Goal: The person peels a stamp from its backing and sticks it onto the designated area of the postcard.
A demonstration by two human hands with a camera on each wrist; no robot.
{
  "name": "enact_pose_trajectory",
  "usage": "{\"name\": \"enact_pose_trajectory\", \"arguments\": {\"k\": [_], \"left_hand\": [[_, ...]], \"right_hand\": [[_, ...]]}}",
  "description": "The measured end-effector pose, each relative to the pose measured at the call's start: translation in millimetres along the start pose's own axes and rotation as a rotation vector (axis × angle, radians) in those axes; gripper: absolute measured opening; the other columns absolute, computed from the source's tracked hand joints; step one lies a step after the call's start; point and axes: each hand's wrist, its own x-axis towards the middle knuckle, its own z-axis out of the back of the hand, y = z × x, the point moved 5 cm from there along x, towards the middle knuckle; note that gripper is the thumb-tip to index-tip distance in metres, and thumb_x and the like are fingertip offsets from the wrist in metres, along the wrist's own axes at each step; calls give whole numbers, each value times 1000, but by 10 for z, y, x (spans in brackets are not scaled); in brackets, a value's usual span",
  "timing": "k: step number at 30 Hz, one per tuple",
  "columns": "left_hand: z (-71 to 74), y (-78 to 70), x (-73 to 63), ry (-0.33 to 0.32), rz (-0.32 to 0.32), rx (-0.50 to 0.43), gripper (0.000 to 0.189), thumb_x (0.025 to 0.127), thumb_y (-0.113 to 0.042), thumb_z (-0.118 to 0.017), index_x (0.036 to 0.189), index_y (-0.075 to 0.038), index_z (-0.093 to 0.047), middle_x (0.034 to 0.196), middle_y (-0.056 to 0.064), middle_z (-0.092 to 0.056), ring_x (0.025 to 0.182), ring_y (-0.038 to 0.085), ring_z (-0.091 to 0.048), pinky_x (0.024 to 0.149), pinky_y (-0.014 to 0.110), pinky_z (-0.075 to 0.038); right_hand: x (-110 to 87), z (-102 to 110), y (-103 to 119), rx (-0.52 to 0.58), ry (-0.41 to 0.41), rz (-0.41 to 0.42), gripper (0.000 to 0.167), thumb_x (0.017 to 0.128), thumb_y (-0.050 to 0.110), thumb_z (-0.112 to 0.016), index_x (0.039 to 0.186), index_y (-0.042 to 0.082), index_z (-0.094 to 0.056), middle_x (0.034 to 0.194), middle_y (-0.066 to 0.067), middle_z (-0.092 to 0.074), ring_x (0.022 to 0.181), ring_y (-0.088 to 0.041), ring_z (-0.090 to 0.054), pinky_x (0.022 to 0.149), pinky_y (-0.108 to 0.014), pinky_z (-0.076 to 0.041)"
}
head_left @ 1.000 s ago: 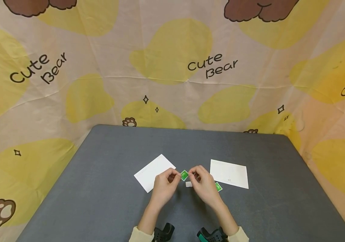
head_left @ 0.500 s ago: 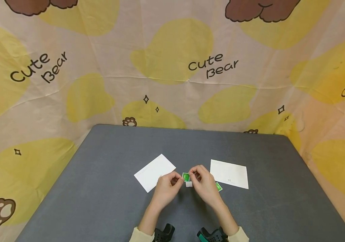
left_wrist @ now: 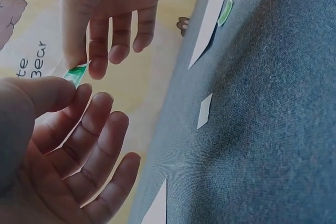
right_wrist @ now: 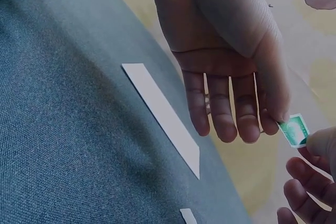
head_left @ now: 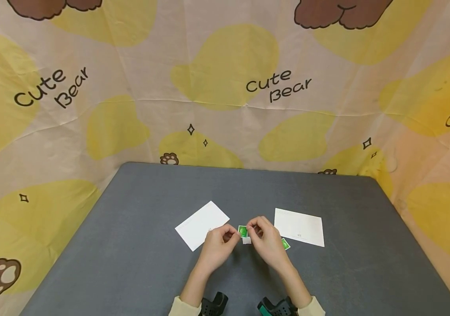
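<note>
Green square (right_wrist: 295, 130), L hand (head_left: 216, 248) + R hand (head_left: 266, 244) pinching opp. sides, other fingers (left_wrist: 101, 153) apart

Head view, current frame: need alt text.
A person's left hand and right hand pinch a small green square between them above a gray table. On it lie a left white card, a right white card, a second green square and a white scrap. A "Cute Bear" cloth hangs behind.

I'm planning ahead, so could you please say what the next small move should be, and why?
Perhaps the left hand should release the held green stamp: the right hand also pinches it, clear of the table, and one hand alone could probably hold so small a piece.
</note>
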Motion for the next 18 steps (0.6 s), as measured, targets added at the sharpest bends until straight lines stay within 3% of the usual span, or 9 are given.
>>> {"name": "enact_pose_trajectory", "arguments": {"k": [10, 18], "left_hand": [[-10, -6, -7, 30, -5, 33, 9, 83, -7, -61, 76, -10, -66, 65, -3, -60, 55, 2, -49, 50, 18, -41], [8, 8, -1, 12, 0, 65, 8, 82, -10, -62, 77, -13, -67, 67, -5, -62, 58, 0, -53, 53, 19, -43]], "right_hand": [[-8, -2, -18, -2, 13, -9, 7, 84, 7, -63, 81, 12, -62, 73, 10, -51, 66, -5, -47, 59, -20, -43], [-3, 4, -30, -9, -11, 8, 8, 82, 4, -63, 80, 12, -63, 72, 10, -51, 66, -4, -48, 58, -19, -43]]}}
